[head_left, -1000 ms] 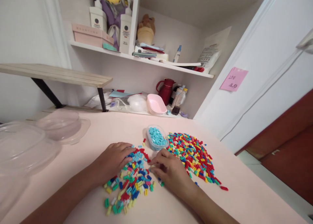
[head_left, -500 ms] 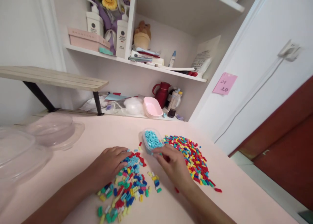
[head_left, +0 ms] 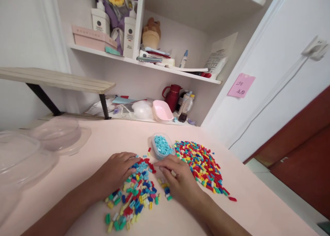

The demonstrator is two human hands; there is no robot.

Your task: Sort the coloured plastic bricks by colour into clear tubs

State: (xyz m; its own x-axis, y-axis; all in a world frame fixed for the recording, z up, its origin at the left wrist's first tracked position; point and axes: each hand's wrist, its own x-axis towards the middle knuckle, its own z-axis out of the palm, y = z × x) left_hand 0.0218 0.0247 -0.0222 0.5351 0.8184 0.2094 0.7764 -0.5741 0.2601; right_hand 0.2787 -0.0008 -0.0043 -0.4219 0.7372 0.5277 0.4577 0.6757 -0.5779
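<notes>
A loose heap of small coloured toy bricks (head_left: 139, 191) lies in front of me, light blue and red ones at its far end. My left hand (head_left: 116, 170) rests palm down along the heap's left side, its fingers stretched to the light blue bricks. My right hand (head_left: 177, 175) hovers at the right of the heap, index finger and thumb apart and pointing at the red bricks (head_left: 149, 164); I see nothing between them. Just beyond it stands a clear plastic tub (head_left: 161, 156) full of light blue bricks (head_left: 162, 145).
A larger heap of mixed bricks (head_left: 203, 163) spreads to the right of the tub. Clear plastic containers (head_left: 56, 134) stand at the left on the pink tabletop (head_left: 116, 136). At the back are a pink tray (head_left: 163, 111), a red jug (head_left: 172, 97) and a wooden riser (head_left: 56, 79).
My right hand has drawn back from the tub's near edge toward the red bricks of the near heap. My left hand stays almost where it was. The view has shifted slightly.
</notes>
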